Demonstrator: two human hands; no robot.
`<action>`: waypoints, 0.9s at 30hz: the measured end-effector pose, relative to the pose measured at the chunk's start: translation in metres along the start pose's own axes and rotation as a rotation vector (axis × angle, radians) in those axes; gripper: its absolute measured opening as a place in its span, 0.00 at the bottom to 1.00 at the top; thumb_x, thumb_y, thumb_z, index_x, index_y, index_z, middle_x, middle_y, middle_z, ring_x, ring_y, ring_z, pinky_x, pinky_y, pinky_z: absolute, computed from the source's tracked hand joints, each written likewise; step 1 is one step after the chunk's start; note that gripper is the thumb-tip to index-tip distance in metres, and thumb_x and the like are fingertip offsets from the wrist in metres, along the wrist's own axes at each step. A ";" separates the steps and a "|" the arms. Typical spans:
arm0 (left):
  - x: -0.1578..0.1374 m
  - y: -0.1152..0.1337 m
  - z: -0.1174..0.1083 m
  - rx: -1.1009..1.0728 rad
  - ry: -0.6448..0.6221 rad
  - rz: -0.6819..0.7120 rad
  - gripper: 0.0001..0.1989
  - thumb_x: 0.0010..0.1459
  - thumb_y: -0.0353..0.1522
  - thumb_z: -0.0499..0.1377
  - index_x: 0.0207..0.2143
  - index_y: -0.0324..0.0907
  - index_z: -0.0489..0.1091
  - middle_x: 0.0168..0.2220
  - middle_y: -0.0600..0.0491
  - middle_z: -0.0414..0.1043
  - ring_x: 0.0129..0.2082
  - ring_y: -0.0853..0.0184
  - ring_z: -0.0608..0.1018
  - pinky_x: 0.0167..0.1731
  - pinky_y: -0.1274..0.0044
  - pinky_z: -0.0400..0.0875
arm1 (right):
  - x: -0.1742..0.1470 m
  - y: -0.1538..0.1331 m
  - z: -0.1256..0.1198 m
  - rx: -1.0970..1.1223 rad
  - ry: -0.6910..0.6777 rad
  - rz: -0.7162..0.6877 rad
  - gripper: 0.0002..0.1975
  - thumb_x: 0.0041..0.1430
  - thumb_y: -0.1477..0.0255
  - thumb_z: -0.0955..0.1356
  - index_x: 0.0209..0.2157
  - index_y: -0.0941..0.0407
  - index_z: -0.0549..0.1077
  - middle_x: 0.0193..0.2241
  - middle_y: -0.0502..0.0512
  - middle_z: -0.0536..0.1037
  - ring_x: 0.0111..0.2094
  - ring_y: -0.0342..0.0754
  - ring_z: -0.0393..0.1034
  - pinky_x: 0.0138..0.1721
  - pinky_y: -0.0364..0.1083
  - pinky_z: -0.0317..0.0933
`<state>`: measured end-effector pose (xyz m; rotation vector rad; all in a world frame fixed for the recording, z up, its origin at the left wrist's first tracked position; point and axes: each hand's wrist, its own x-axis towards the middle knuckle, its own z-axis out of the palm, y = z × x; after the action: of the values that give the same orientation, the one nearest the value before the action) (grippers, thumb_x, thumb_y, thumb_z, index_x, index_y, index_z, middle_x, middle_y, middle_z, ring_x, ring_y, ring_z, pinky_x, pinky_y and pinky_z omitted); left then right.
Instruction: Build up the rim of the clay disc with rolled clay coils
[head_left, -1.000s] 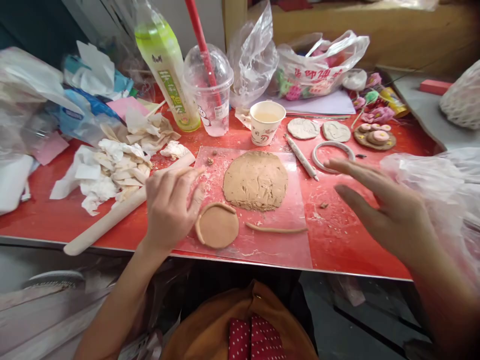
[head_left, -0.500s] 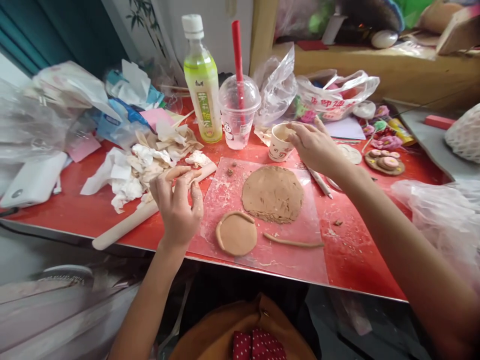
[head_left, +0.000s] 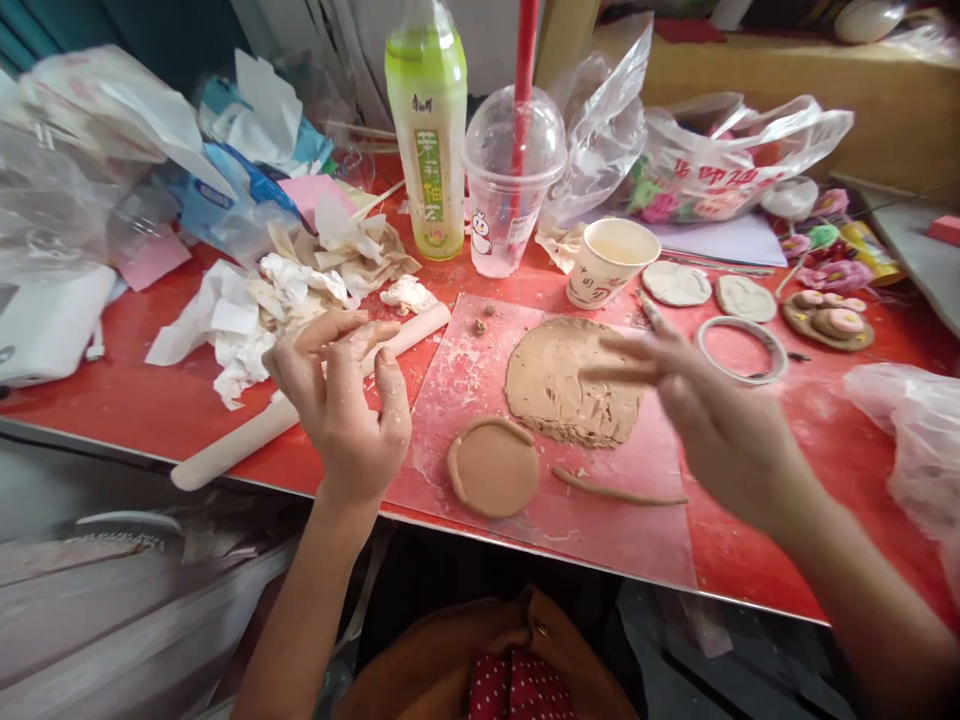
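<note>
While both hands hang over the red surface, neither one holds anything. The left hand is at 9 o'clock from the small clay circle. Its grip is loose and open, with the fingers curled up and dusty. It is above the rolling pin, but I cannot tell if it touches it. The right hand is blurry. Its grip is open too, with the fingers spread flat and pointing left over the edge of the big clay slab.

The small clay circle lies on the clear plastic sheet, near the front edge of the surface. It has a thin clay strip along its top rim. The big slab is at 1 o'clock from it, on the same sheet. A thin clay rope lies at 3 o'clock from the circle.

A paper cup stands at 12 o'clock from the slab, with pale water in it. A clear plastic cup with a dome lid and a red straw is at 10 o'clock from the paper cup. It looks almost empty. A bottle of yellow-green drink stands just beside it. A plastic bag with bright things inside sits at the back. A white ring lies at 3 o'clock from the slab. Crumpled tissues are piled at 11 o'clock from the left hand.
</note>
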<state>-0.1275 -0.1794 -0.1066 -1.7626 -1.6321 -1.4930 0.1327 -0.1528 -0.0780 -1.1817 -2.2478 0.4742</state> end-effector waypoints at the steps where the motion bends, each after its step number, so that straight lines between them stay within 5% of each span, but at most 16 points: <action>1: 0.000 0.001 -0.001 0.012 0.002 0.001 0.12 0.56 0.27 0.55 0.43 0.45 0.67 0.44 0.48 0.65 0.48 0.60 0.68 0.50 0.61 0.62 | -0.014 -0.004 0.007 0.009 -0.086 -0.079 0.19 0.64 0.70 0.56 0.56 0.53 0.59 0.43 0.52 0.78 0.63 0.48 0.48 0.62 0.60 0.42; 4: 0.002 0.003 -0.002 0.046 0.020 0.036 0.10 0.55 0.26 0.56 0.40 0.42 0.69 0.42 0.47 0.66 0.48 0.61 0.68 0.49 0.64 0.64 | -0.040 -0.008 0.024 0.001 -0.194 -0.217 0.24 0.63 0.75 0.56 0.61 0.54 0.51 0.52 0.56 0.72 0.60 0.48 0.56 0.63 0.62 0.38; 8: 0.004 0.003 -0.001 0.052 0.062 0.062 0.08 0.55 0.26 0.56 0.39 0.40 0.70 0.40 0.47 0.68 0.46 0.62 0.69 0.49 0.65 0.66 | -0.048 -0.011 0.034 -0.059 -0.193 -0.271 0.30 0.61 0.79 0.57 0.63 0.57 0.44 0.55 0.59 0.67 0.60 0.50 0.54 0.62 0.65 0.37; 27: 0.001 0.003 0.000 0.072 0.097 0.043 0.06 0.55 0.27 0.56 0.36 0.39 0.70 0.40 0.47 0.70 0.45 0.63 0.70 0.49 0.64 0.66 | -0.062 -0.014 0.040 -0.157 -0.215 -0.194 0.31 0.61 0.78 0.57 0.64 0.59 0.42 0.57 0.59 0.64 0.61 0.47 0.53 0.64 0.59 0.34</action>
<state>-0.1250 -0.1796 -0.1045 -1.6499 -1.5708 -1.4580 0.1274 -0.2145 -0.1210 -1.0134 -2.5953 0.3679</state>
